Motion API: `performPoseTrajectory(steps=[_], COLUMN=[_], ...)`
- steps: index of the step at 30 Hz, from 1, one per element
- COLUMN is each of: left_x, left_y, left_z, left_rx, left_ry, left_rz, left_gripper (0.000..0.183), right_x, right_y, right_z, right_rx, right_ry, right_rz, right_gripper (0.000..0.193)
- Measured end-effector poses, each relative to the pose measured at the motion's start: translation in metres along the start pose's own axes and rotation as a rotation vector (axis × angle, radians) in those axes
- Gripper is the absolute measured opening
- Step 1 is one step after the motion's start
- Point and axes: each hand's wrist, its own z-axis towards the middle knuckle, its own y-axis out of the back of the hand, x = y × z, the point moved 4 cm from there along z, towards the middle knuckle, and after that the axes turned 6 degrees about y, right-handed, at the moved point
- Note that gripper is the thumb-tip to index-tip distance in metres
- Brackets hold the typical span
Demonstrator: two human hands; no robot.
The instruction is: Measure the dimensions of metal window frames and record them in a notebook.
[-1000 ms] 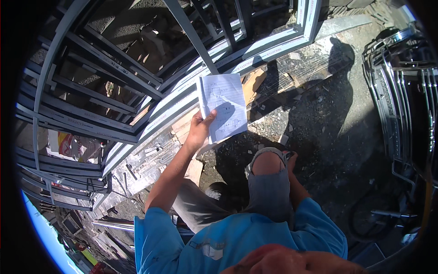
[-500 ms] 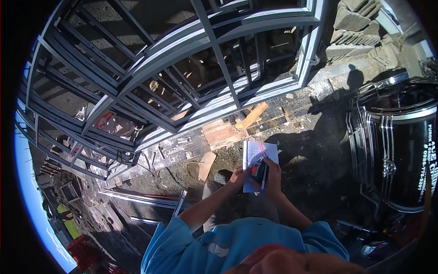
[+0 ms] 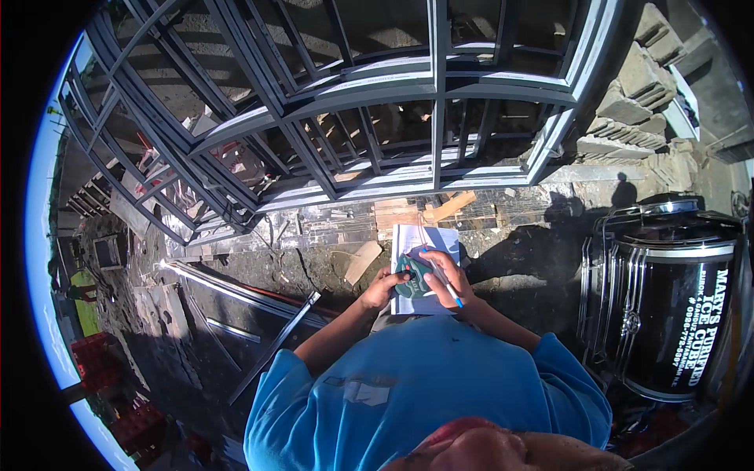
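In front of my chest my left hand (image 3: 380,289) grips the side of a rounded dark green tape measure (image 3: 414,287), its thumb on the front near a small orange-red part. My right hand (image 3: 449,276) closes on a blue-and-white pen (image 3: 453,292), which slants down toward my wrist. The fingers of that hand also lie against the right side of the tape measure. Under both hands is a white sheet or pad of paper (image 3: 404,238), its middle hidden by them. What supports the paper is hidden.
Large grey metal window-like frames (image 3: 345,98) stand ahead. A black tank-shaped sidecar (image 3: 667,314) with chrome rails is at the right. Stacked concrete slabs (image 3: 620,133) lie at the far right. Metal bars (image 3: 275,345) and a wood offcut (image 3: 363,262) rest on the ground at the left.
My view has shifted, so the frames and sidecar sit differently. The tape measure has turned, its green face now showing. My right hand and the pen have changed angle.
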Motion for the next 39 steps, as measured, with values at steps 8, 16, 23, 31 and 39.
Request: performPoseTrajectory(steps=[8,16,23,31,39], left_x=[0.005,0.036,0.083,0.097,0.086], left_y=[0.004,-0.036,-0.069,-0.06,-0.054], left_z=[-0.025,-0.059,-0.085,-0.075,-0.081], left_rx=[-0.302,-0.594,-0.779,-0.778,-0.737], left_ry=[-0.256,-0.501,-0.615,-0.617,-0.64], left_rz=[-0.142,-0.368,-0.552,-0.609,-0.55], left_gripper=[0.028,0.027,0.034,0.032,0.032], right_x=[-0.057,-0.013,-0.003,-0.033,0.058], right_y=[0.2,0.277,0.237,0.262,0.198], right_z=[0.317,0.651,0.63,0.622,0.457], right_rx=[-0.231,-0.645,-0.714,-0.835,-0.669], right_ry=[0.172,0.214,0.269,0.326,0.271], right_rz=[-0.009,-0.398,-0.444,-0.107,0.188], right_gripper=[0.037,0.052,0.053,0.04,0.026])
